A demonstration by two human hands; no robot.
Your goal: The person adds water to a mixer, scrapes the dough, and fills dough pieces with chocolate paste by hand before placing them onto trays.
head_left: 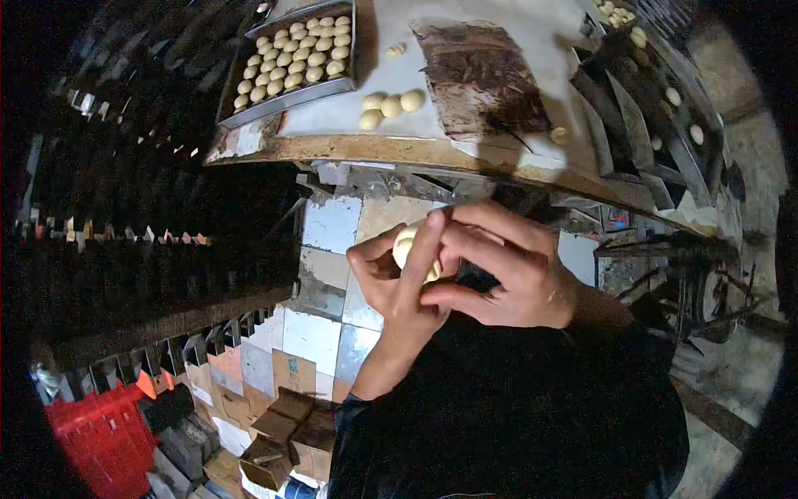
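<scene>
A pale, smooth dough ball [405, 246] sits in my left hand [395, 291], which is curled around it in front of my chest. My right hand [519, 270] meets it from the right, thumb and fingers drawn together at the dough. Part of the ball is hidden behind my fingers. Beyond my hands, a small cluster of dough balls [391, 106] rests on the work table [332, 125]. A metal tray [291, 102] at the back left holds rows of similar balls.
A dark-smeared sheet [478, 75] covers part of the table, with dough scraps [396, 50] nearby. Metal trays [640, 133] with a few dough balls stand at the right. Dark racks fill the left side. A red crate [104, 437] and cardboard boxes [291, 424] are on the tiled floor.
</scene>
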